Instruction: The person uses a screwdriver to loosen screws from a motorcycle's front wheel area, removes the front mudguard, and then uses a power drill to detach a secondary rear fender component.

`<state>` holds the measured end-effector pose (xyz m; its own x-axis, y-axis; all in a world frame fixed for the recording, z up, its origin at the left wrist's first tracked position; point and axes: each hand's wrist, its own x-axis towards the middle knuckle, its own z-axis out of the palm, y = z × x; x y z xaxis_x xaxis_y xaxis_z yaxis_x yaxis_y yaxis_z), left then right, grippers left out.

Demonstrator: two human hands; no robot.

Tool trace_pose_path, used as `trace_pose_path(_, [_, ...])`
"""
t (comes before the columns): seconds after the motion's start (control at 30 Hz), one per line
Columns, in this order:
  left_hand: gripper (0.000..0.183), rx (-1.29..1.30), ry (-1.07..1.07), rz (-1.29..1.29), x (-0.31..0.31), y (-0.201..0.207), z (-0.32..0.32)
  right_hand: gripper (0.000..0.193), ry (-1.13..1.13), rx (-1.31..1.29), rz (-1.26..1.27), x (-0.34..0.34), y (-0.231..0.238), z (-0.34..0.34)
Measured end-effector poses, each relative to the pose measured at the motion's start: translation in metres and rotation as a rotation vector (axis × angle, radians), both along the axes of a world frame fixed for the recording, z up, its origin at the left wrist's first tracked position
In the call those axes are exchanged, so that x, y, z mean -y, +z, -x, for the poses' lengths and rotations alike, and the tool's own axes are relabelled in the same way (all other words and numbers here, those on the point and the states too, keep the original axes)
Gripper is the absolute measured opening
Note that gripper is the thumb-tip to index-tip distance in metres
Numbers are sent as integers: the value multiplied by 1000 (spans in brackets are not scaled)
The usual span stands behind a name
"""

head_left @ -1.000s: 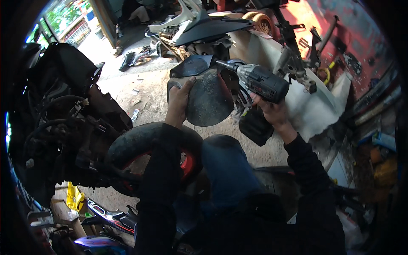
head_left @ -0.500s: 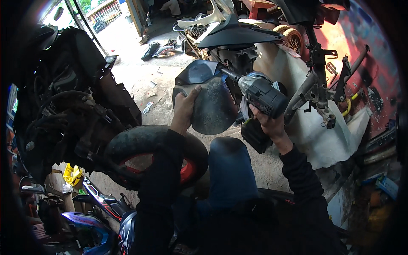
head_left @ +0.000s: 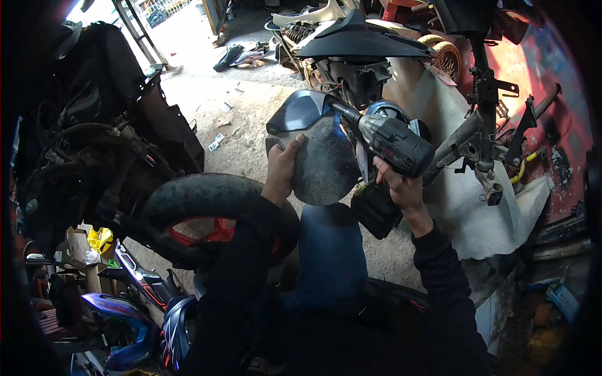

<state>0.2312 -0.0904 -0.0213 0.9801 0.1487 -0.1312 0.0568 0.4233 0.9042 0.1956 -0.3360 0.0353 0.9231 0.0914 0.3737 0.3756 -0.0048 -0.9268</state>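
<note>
My left hand (head_left: pixel 283 168) grips the left edge of a dark plastic motorcycle mudguard (head_left: pixel 327 164), thumb on its dusty face and fingers behind. The mudguard hangs tilted above my jeans-clad knee (head_left: pixel 332 244). My right hand (head_left: pixel 400 189) is wrapped round the handle of a grey and black cordless impact wrench (head_left: pixel 396 143), its large battery (head_left: pixel 376 210) below. The wrench's long socket (head_left: pixel 345 111) points at the mudguard's upper right edge. Whether it touches a bolt there, I cannot see.
A motorcycle wheel (head_left: pixel 200 191) with a red rim stands at my left beside a dark stripped motorcycle (head_left: pixel 94 125). Ahead is a black fairing (head_left: pixel 364 45). A bare metal frame (head_left: pixel 480 125) stands right, near a pale sheet (head_left: pixel 483 232). Coloured body panels (head_left: pixel 128 332) lie lower left.
The view has shifted slightly, so the mudguard, wrench and both hands appear a little lower and farther right. Both hands keep their holds, and the socket stays at the mudguard's upper edge.
</note>
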Motion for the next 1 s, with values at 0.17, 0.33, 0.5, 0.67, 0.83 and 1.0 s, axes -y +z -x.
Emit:
trace_pose_path(0.17, [32,21,-36,-39,-3,4,4,19,-27,68,169,6,-8,2])
trace_pose_path(0.33, [32,38,-78,-18,-2,4,9,17,-83,318,218,7,-15,6])
trace_pose_path(0.5, [33,7,-20,-97,-1,-9,9,17,-70,141,278,16,-30,15])
trace_pose_path(0.67, [34,0,-32,-31,-2,-21,11,15,-61,177,250,26,-48,21])
trace_pose_path(0.83, [34,-12,32,-121,-5,-17,11,15,-36,291,378,27,-51,25])
trace_pose_path(1.0, [33,109,40,-184,-9,-7,13,20,17,61,162,19,-44,32])
